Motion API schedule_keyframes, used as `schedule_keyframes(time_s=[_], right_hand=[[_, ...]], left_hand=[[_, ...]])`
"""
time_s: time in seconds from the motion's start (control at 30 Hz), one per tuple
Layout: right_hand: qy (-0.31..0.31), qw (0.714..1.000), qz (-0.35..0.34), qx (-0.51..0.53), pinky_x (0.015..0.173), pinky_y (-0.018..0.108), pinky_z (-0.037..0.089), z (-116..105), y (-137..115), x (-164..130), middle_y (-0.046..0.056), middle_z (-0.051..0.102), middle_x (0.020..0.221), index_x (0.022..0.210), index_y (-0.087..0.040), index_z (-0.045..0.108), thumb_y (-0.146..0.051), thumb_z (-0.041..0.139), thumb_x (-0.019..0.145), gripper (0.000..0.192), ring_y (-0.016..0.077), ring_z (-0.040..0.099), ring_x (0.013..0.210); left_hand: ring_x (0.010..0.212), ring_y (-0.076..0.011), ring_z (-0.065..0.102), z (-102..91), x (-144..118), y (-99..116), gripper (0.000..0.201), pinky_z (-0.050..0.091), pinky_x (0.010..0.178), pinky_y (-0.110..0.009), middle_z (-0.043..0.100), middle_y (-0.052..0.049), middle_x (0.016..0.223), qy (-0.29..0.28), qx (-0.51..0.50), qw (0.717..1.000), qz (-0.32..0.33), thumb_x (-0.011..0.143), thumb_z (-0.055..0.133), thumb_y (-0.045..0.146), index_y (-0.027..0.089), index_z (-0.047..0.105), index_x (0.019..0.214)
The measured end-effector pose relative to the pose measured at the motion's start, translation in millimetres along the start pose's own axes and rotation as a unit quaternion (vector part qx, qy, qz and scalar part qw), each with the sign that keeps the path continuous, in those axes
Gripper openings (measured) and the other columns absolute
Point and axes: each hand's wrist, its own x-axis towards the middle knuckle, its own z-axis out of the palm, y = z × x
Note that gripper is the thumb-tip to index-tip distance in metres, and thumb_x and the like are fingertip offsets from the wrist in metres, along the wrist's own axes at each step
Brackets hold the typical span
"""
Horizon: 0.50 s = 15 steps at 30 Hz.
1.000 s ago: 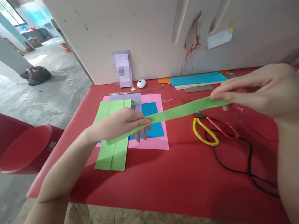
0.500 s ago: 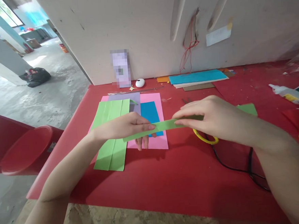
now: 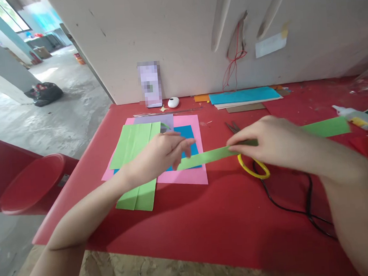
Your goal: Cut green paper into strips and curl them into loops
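Observation:
A long green paper strip [image 3: 206,156] is pinched between the thumb and fingers of my right hand [image 3: 271,144]. Its other part passes behind that hand and comes out to the right. My left hand [image 3: 162,152] has loosened fingers beside the strip's left end, which may still brush the fingertips. Beneath my left forearm lie folded green paper sheets [image 3: 134,143], resting on pink paper [image 3: 191,178] with blue [image 3: 183,133] and purple paper [image 3: 153,120]. Scissors with a yellow handle [image 3: 254,173] lie under my right hand, partly hidden.
On the red table [image 3: 193,230], a phone [image 3: 150,87] leans against the wall by a white mouse-like object [image 3: 173,102]. Blue sheets [image 3: 245,95] lie at the back. A black cable [image 3: 286,208] runs at right, with a white bottle [image 3: 354,115] beyond. A red bin [image 3: 32,186] stands left.
The green strip has shifted right, drawn along by my right hand, so more of it shows beyond my right wrist. My left fingers have spread from their pinch on it.

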Motion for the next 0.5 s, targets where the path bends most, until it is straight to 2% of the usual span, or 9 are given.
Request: schedule_keyframes(time_s=[0.03,0.07,0.1,0.13,0.17,0.2,0.27,0.33,0.5], right_hand=[[-0.008,1.000,0.002,-0.029,0.049,0.029,0.026,6.9,-9.7,1.3,-0.002,0.057,0.047,0.062,-0.029,0.070,-0.026,0.062,0.072,0.013,0.0154,0.048,0.046],[-0.019,0.999,0.000,-0.047,0.049,0.029,0.026,12.9,-18.8,2.5,-0.002,0.056,0.046,0.063,-0.029,0.070,-0.026,0.060,0.074,0.015,0.0152,0.048,0.046],[-0.025,0.998,0.000,-0.061,0.049,0.029,0.026,17.7,-26.5,3.5,-0.002,0.055,0.046,0.064,-0.029,0.070,-0.026,0.058,0.075,0.016,0.0150,0.048,0.045],[-0.026,0.997,-0.003,-0.069,0.049,0.029,0.026,21.1,-32.5,4.1,-0.002,0.055,0.046,0.064,-0.028,0.070,-0.026,0.057,0.076,0.018,0.0151,0.049,0.045],[-0.023,0.997,-0.005,-0.072,0.049,0.029,0.027,23.3,-36.8,4.5,-0.002,0.056,0.046,0.065,-0.028,0.070,-0.026,0.056,0.076,0.019,0.0155,0.050,0.046],[-0.018,0.997,-0.007,-0.073,0.050,0.029,0.028,24.4,-39.6,4.7,-0.001,0.056,0.047,0.065,-0.028,0.070,-0.026,0.055,0.076,0.019,0.0160,0.051,0.048],[-0.008,0.997,-0.004,-0.072,0.051,0.030,0.029,24.4,-42.0,4.5,-0.001,0.057,0.048,0.065,-0.027,0.070,-0.026,0.054,0.077,0.020,0.0171,0.054,0.051],[-0.004,0.997,0.003,-0.072,0.051,0.030,0.030,23.8,-43.3,4.1,-0.001,0.058,0.050,0.066,-0.027,0.070,-0.025,0.054,0.077,0.020,0.0174,0.055,0.052],[-0.005,0.993,0.015,-0.119,0.050,0.028,0.028,30.0,-50.6,5.4,0.001,0.063,0.056,0.068,-0.023,0.071,-0.024,0.055,0.080,0.019,0.0153,0.053,0.051]], left_hand=[[0.056,-0.0089,0.060,4.8,-0.7,2.5,0.033,0.051,0.059,-0.021,0.067,0.000,0.064,0.034,-0.004,0.999,0.024,0.094,0.030,0.023,0.015,0.062,0.096],[0.067,-0.0097,0.064,9.3,-1.3,4.1,0.034,0.052,0.064,-0.022,0.070,-0.003,0.084,0.063,-0.006,0.997,0.053,0.094,0.027,0.018,0.015,0.052,0.116],[0.079,-0.0108,0.065,13.3,-1.8,4.6,0.038,0.053,0.066,-0.023,0.067,-0.008,0.103,0.085,-0.005,0.993,0.082,0.094,0.027,0.015,0.016,0.039,0.129],[0.089,-0.0123,0.064,16.7,-2.1,4.4,0.041,0.054,0.068,-0.023,0.061,-0.011,0.117,0.096,0.003,0.989,0.108,0.093,0.029,0.014,0.017,0.032,0.133],[0.096,-0.0142,0.063,19.5,-2.2,3.5,0.039,0.054,0.069,-0.024,0.057,-0.012,0.122,0.097,0.016,0.987,0.129,0.092,0.034,0.015,0.016,0.036,0.131],[0.097,-0.0159,0.062,21.7,-1.9,2.3,0.032,0.054,0.069,-0.025,0.058,-0.012,0.119,0.092,0.033,0.985,0.145,0.092,0.038,0.017,0.015,0.045,0.123],[0.085,-0.0167,0.064,25.3,-0.8,-0.2,0.017,0.053,0.067,-0.027,0.066,-0.009,0.097,0.074,0.074,0.981,0.161,0.090,0.045,0.020,0.013,0.059,0.098],[0.073,-0.0152,0.063,28.3,0.5,-1.6,0.018,0.052,0.062,-0.027,0.067,-0.005,0.079,0.065,0.101,0.980,0.161,0.090,0.046,0.020,0.013,0.062,0.082],[0.068,-0.0115,0.060,34.1,-0.2,-1.4,0.015,0.049,0.059,-0.023,0.066,-0.005,0.080,0.082,0.053,0.982,0.161,0.088,0.048,0.017,0.013,0.062,0.084]])
